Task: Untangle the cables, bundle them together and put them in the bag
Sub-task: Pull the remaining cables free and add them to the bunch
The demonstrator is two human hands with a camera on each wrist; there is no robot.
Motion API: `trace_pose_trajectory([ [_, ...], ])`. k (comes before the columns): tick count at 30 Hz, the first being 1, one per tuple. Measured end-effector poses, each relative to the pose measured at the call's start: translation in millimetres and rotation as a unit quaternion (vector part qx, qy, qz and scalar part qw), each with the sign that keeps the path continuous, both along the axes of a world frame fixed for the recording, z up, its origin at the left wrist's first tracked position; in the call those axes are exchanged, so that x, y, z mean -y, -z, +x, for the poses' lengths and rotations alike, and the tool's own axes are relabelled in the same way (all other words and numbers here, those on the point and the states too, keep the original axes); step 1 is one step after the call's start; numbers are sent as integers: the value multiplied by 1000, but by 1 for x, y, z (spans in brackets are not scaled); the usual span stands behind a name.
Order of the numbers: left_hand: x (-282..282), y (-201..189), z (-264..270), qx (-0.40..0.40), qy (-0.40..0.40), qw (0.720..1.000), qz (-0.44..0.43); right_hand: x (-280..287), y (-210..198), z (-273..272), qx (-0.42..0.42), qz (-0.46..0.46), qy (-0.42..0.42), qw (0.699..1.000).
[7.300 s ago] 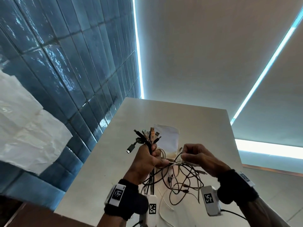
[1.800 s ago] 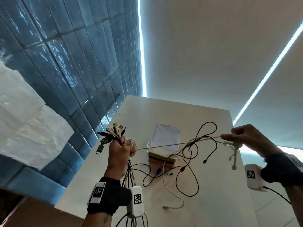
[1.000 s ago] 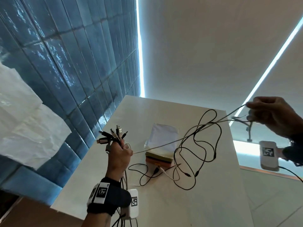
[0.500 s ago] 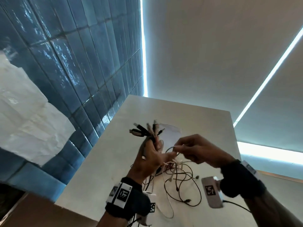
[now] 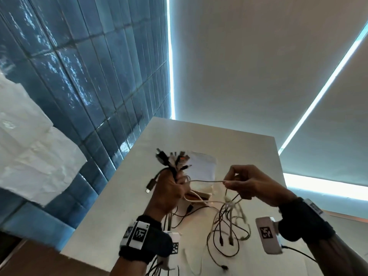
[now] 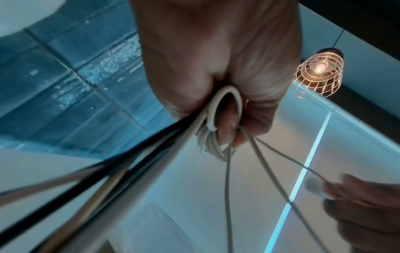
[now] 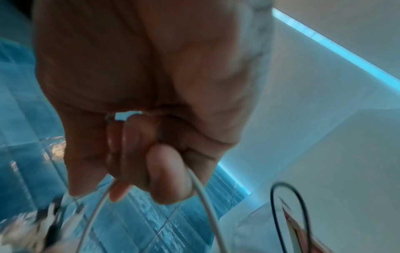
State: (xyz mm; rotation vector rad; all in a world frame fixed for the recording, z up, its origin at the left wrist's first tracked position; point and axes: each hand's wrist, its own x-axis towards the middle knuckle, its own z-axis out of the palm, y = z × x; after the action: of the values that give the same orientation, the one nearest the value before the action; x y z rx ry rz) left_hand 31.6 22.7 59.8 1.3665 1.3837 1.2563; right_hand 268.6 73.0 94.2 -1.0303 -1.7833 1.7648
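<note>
Gripping a sheaf of cables (image 5: 175, 166) in a closed fist, the left hand (image 5: 167, 192) holds them at lower centre of the frame, their blurred plugs fanning above the knuckles. A thin white cable (image 5: 205, 181) runs level from that fist to the right hand (image 5: 251, 186), whose grip is a narrow pinch of thumb and fingertips. Below both hands, glossy black and pale cords (image 5: 229, 232) hang in tangled loops onto the smooth white worktop (image 5: 249, 152). Beyond the fist lies a flat, pale bag (image 5: 203, 166), partly hidden, on what looks like a small stack. Glazed blue tiles (image 5: 89, 76) fill the upper left; a wire-caged lamp (image 6: 318, 73) glows in the left wrist view.
</note>
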Motion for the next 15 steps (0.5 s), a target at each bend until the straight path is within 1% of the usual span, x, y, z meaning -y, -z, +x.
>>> trace_pose_trajectory([
  [4, -2, 3, -27, 22, -90, 996, 16, -12, -4, 23, 7, 22, 57, 998],
  [7, -2, 5, -41, 44, -130, 990, 18, -19, -7, 38, 4, 29, 90, 996],
  [11, -4, 7, -54, 33, -194, 980, 3, -29, -12, 60, -40, 19, 143, 989],
  [15, -6, 15, -62, 19, -217, 976, -10, -34, -22, 76, -87, 22, 179, 980],
])
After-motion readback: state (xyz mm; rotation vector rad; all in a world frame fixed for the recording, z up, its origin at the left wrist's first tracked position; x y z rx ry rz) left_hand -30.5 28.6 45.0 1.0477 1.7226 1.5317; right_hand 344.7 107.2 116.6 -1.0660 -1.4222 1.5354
